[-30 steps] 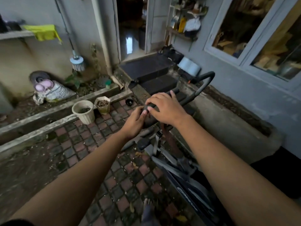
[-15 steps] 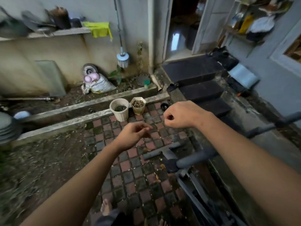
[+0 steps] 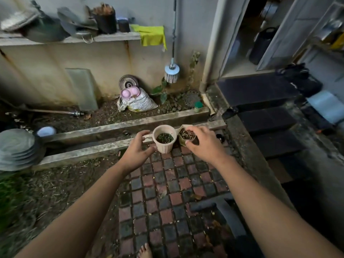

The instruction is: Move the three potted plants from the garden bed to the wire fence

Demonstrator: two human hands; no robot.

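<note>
Two pots stand side by side on the brick paving against a concrete curb [image 3: 93, 151]. The round cream pot [image 3: 164, 146] holds dark green growth, and my left hand [image 3: 137, 149] is spread at its left side, thumb near the wall, fingers apart. The smaller hexagonal pot [image 3: 183, 135] holds dry brown matter. My right hand [image 3: 204, 144] wraps it, fingers over the far rim and thumb on the near side. A small dark round thing [image 3: 219, 137], partly hidden by that hand, lies just to the right. No wire fence is in view.
Behind the curb lie the soil bed [image 3: 104, 116], a white sack [image 3: 139, 103] and a small leafy plant [image 3: 161, 90]. Dark steps [image 3: 266, 120] rise to a doorway at right. A black metal frame [image 3: 223, 205] lies at lower right. Stacked grey lids [image 3: 16, 148] sit at left.
Both hands let go of the black handlebar a second ago, and the view swung left. They have reached forward to the two pots, the right hand closing on the hexagonal one.
</note>
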